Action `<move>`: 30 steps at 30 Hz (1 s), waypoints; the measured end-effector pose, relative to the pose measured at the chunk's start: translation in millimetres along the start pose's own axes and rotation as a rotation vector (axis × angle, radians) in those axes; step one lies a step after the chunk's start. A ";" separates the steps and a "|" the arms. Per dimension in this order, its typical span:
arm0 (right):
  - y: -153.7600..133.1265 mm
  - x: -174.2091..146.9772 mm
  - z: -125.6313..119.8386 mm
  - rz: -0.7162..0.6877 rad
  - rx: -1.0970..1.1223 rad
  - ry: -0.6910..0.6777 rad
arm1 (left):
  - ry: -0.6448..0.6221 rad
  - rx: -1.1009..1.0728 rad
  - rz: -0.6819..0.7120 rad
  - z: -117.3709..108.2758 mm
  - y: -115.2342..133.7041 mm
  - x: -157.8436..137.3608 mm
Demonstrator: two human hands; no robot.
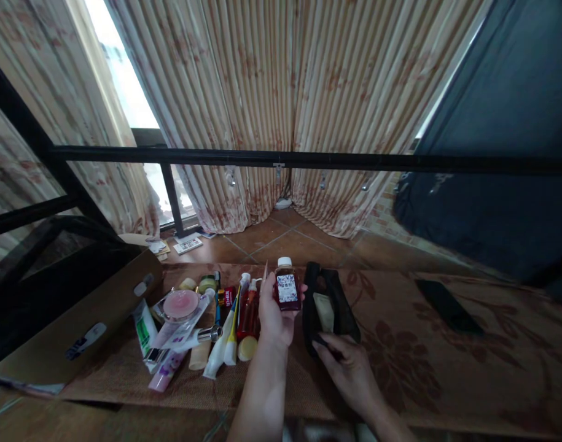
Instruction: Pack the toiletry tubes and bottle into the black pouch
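A: What does the left hand [276,316] have?

B: It is closed around a small bottle [287,288]. The bottle has a white cap and dark red stuff inside. The person holds it upright, just above the worktop [446,368], right beside a black pouch [329,313].

A: And the right hand [349,368]?

B: Its fingers curl over the near edge of the pouch and seem to hold it open. A pale flat thing sits inside already.

A: How should the person handle the bottle?

B: It looks best to keep it straight up, so nothing leaks if the cap is loose. The grip sits on the sides, below the cap, and that seems good. The pouch mouth is narrow, so the right hand may need to keep it wide.

A: What else is there?

B: A heap of tubes and bottles [207,331] lies just left of the left hand, with a round pink jar [180,304] among them. A cardboard box [73,319] stands further left. A dark phone [449,307] lies well apart on the right.

A: What is the worktop like?

B: It has a brown cloth with big flowers on it. Behind it runs a black bar [308,161]. The floor has red-brown tiles, and long striped curtains [271,92] hang over a bright window.
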State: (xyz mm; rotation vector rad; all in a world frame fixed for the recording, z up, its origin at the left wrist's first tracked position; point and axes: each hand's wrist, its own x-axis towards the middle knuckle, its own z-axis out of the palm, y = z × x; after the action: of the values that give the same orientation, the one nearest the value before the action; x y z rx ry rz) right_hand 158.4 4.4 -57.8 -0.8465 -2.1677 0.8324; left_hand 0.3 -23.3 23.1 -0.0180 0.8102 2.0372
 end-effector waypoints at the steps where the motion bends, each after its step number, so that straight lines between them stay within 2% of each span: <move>1: -2.3 -0.7 -0.4 0.008 0.009 -0.008 | -0.004 -0.006 0.003 0.6 0.5 -0.9; 7: -26.8 7.8 -3.6 0.000 0.005 -0.019 | -0.039 -0.045 -0.009 4.9 8.0 -7.2; 13: -40.1 25.0 -4.2 -0.069 -0.194 -0.029 | -0.086 -0.052 0.017 7.1 12.6 -11.0; 19: -49.4 37.8 -2.7 -0.077 -0.264 -0.059 | -0.077 0.011 0.082 7.4 5.0 -5.8; 30: -39.8 33.6 2.2 0.054 -0.061 -0.030 | -0.011 0.192 0.249 25.0 -16.7 -6.7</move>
State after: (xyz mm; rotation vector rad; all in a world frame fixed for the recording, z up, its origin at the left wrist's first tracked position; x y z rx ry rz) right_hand 124.4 5.4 -18.3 -0.9317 -2.2144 0.8140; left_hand 24.1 -8.4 35.9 0.2111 1.0412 2.1783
